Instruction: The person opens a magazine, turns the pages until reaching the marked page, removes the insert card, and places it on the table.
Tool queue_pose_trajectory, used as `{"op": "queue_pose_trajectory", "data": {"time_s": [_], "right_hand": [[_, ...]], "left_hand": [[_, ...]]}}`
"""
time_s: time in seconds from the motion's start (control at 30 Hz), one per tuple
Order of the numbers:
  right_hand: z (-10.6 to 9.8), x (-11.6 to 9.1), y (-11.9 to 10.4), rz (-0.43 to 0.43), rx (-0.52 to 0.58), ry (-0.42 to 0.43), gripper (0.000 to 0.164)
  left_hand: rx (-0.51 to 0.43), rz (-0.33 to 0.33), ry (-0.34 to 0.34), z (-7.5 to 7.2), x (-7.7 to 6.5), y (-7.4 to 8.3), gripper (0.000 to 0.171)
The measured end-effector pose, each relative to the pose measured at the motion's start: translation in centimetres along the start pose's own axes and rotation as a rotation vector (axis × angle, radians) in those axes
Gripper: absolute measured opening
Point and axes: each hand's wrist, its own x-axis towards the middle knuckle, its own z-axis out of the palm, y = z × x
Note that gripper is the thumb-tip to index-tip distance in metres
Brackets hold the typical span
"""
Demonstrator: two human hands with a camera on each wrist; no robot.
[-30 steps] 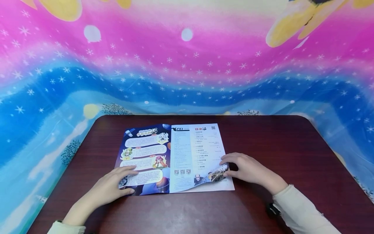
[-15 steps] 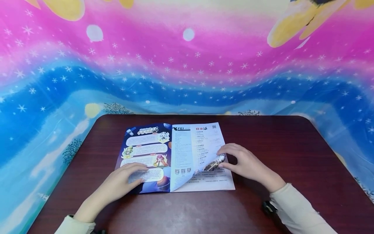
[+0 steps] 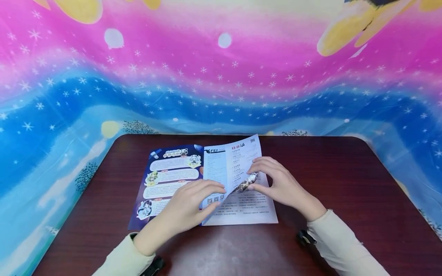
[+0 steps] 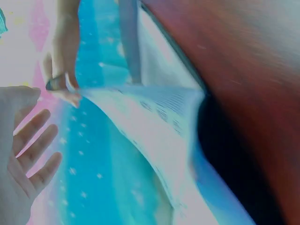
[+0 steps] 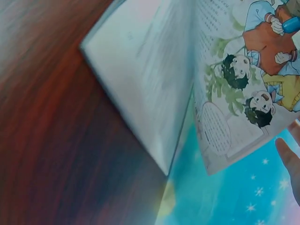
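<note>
An open magazine (image 3: pixel 172 157) lies on the table, with a dark blue illustrated page on the left and a white contents page (image 3: pixel 238 153) on the right. My right hand (image 3: pixel 284 188) pinches the curled lower corner of that contents page, which is raised off the text page (image 3: pixel 248 214) beneath. Cartoon figures cover the raised page's underside (image 5: pixel 234 93) in the right wrist view. My left hand (image 3: pixel 191 203) hovers over the magazine near the spine, fingers extended toward the raised page. In the left wrist view its spread fingers (image 4: pixel 37 133) hold nothing and stand apart from the page.
The dark reddish-brown table (image 3: pixel 328 172) extends on every side of the magazine. A pink and blue patterned cloth (image 3: pixel 221 76) hangs behind the table and down its sides. Dark devices are strapped at both wrists.
My right hand has moved up and left, lifting the page corner further and uncovering more of the page below. My left hand has moved right from the left page toward the spine.
</note>
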Motion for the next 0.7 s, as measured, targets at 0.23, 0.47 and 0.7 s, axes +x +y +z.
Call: {"op": "queue_pose_trajectory", "data": {"time_s": [0.23, 0.47, 0.7], "right_hand": [[0.2, 1.3, -0.9, -0.025, 0.006, 0.021, 0.034], [0.3, 2.1, -1.7, -0.071, -0.002, 0.058, 0.032], [0.3, 2.4, -2.0, -0.087, 0.006, 0.072, 0.031]], "left_hand": [[-0.013, 0.068, 0.045, 0.8, 2.6, 1.1, 0.033], [-0.029, 0.052, 0.061, 1.1, 3.9, 1.1, 0.038], [-0.057, 0.038, 0.065, 1.2, 4.3, 0.9, 0.04]]}}
